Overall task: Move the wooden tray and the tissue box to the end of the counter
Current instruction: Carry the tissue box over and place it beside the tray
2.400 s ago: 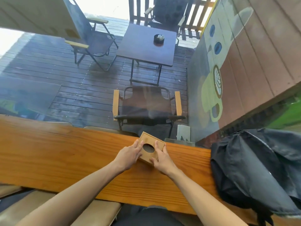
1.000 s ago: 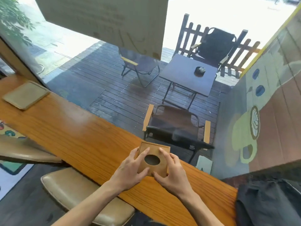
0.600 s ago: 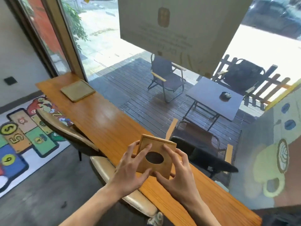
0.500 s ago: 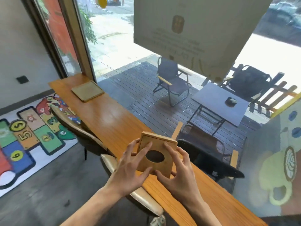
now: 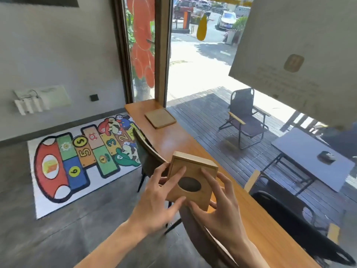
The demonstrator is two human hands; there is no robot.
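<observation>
A square wooden tissue box with a dark oval opening is held up in the air, tilted toward me, above the near stretch of the long wooden counter. My left hand grips its left side and my right hand grips its right side and lower corner. The flat wooden tray lies at the far end of the counter, close to the window frame.
Two chairs stand along the counter's near side, one just under my hands. A colourful hopscotch mat covers the floor at left. Behind the glass are a deck, a folding chair and a dark table.
Both hands have lifted the tissue box off the counter and carried it left along the counter. My view has swung left, bringing the tray and the counter's far end into sight.
</observation>
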